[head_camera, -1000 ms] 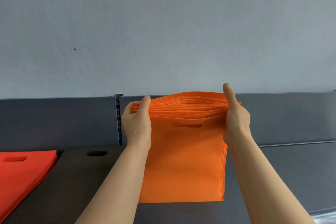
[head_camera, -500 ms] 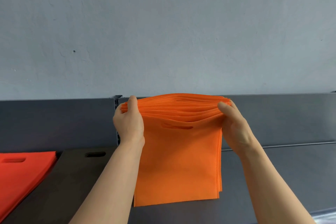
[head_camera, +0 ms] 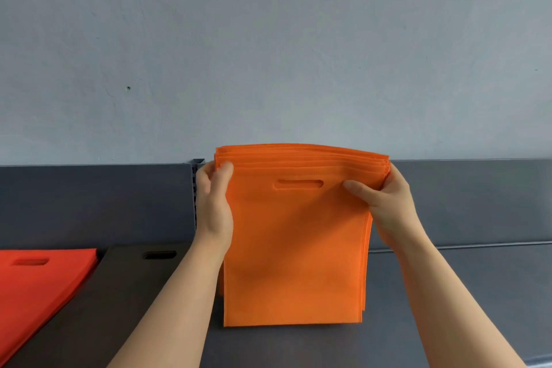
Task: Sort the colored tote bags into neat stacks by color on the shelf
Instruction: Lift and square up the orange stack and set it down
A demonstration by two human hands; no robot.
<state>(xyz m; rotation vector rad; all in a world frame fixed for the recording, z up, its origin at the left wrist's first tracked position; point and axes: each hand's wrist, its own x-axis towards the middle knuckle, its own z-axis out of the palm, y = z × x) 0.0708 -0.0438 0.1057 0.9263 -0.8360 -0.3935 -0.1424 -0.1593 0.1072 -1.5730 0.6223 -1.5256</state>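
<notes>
**Head view.** A bundle of orange tote bags [head_camera: 294, 248] stands upright in front of the person, held at its 2 upper corners. Its lower edge appears to meet the grey shelf [head_camera: 448, 308], though contact cannot be confirmed.

- **Left hand** [head_camera: 213, 203]: grips the upper left corner, with the thumb laid on the front face and the fingers curled behind the bundle, out of sight.
- **Right hand** [head_camera: 385, 206]: grips the upper right corner in the same way, with the thumb pressed flat on the front bag beside the handle slot [head_camera: 298, 184].

The hands hold the whole bundle and nothing else. The top edges lie in slightly stepped layers, so the bags are not yet fully squared.

To the left, 2 stacks lie flat on the shelf. The dark brown tote bags [head_camera: 119, 293] are just beside the bundle, and the red tote bags [head_camera: 38, 278] lie beyond them at the frame edge. A dark back panel [head_camera: 89, 203] and a pale wall [head_camera: 268, 39] close the scene.

**Handling, as judged.** The bags look like thin non-woven fabric, light and limp. The matt surface gives some grip, yet separate layers can slide and fan out. A pinch across all layers at the 2 top corners, or a flat palm under the bundle, should keep the edges aligned while it is laid down as a 3rd stack.
</notes>
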